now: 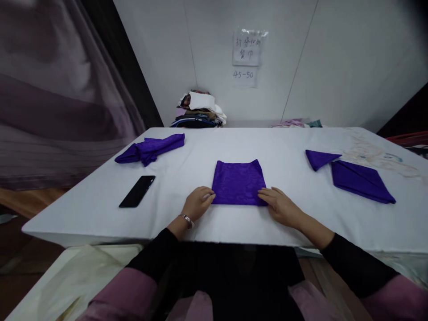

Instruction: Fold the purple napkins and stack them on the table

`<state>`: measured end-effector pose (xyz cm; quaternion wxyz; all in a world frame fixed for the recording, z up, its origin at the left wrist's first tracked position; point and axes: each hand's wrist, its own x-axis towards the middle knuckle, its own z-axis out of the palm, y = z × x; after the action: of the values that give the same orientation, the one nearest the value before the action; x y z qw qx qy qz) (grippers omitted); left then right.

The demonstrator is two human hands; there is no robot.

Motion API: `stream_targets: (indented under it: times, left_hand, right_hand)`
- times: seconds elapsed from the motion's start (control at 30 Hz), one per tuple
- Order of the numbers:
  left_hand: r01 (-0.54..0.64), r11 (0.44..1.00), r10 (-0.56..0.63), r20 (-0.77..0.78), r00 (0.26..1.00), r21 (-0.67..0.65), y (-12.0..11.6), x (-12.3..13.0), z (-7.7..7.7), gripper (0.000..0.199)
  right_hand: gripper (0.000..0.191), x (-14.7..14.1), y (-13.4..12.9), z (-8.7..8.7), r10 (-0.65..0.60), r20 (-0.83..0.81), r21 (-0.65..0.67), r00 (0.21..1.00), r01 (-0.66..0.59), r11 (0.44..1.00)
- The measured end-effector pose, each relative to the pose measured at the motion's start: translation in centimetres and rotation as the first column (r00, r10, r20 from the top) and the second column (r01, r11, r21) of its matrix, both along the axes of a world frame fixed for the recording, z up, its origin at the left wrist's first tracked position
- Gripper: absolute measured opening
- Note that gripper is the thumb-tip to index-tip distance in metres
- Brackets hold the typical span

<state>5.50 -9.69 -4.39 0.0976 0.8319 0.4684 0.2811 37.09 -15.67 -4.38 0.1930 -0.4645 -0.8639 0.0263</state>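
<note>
A purple cloth (238, 182), folded into a rough square, lies flat in front of me on the white table (200, 223). My left hand (199, 200) is closed at its near left corner, fingertips pinching the edge. My right hand (277, 204) touches the near right edge, fingers stretched out and lying on the cloth. A crumpled purple cloth (150, 148) is at the table's far left. On the right lie a small folded purple triangle (321, 158) and a larger folded purple cloth (363, 182), side by side.
A black phone (137, 191) lies left of my left hand. Beyond the table's back edge is a pile of mixed cloths (200, 110) by the wall. Handwritten signs (247, 51) hang on the wall. A pale stool or surface (90, 276) stands below the table at the left.
</note>
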Motion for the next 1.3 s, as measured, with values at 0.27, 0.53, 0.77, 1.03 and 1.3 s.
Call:
stream_targets:
  times: [0.27, 0.53, 0.77, 1.03, 1.3]
  left_hand:
    - [-0.128, 0.991, 0.107, -0.337, 0.935, -0.040, 5.1, 7.0, -0.5, 0.047]
    - [-0.184, 0.970, 0.104, -0.417, 0.903, -0.156, 6.2, 6.8, -3.0, 0.064]
    - [-0.179, 0.973, 0.108, -0.401, 0.910, -0.144, 6.2, 6.9, -3.1, 0.064]
    - [-0.188, 0.969, 0.105, -0.427, 0.898, -0.158, 5.8, 7.0, -2.7, 0.064]
    - [-0.188, 0.971, 0.150, -0.236, 0.960, -0.150, 7.2, 6.2, -1.9, 0.050]
  right_hand:
    - [0.057, -8.8, 7.4, 0.2, -0.028, -0.120, -0.203, 0.992, 0.003, 0.979]
    - [0.079, -2.4, 10.4, -3.2, -0.472, 0.186, -0.259, 0.862, 0.506, 0.823]
    - [0.081, -1.4, 10.8, -2.2, -0.581, 0.186, -0.269, 0.793, 0.609, 0.746]
    - [0.080, -3.8, 14.9, -1.6, -0.418, 0.152, -0.227, 0.896, 0.443, 0.867]
    - [0.081, -2.6, 15.0, -4.1, -0.494, 0.170, -0.212, 0.853, 0.521, 0.827]
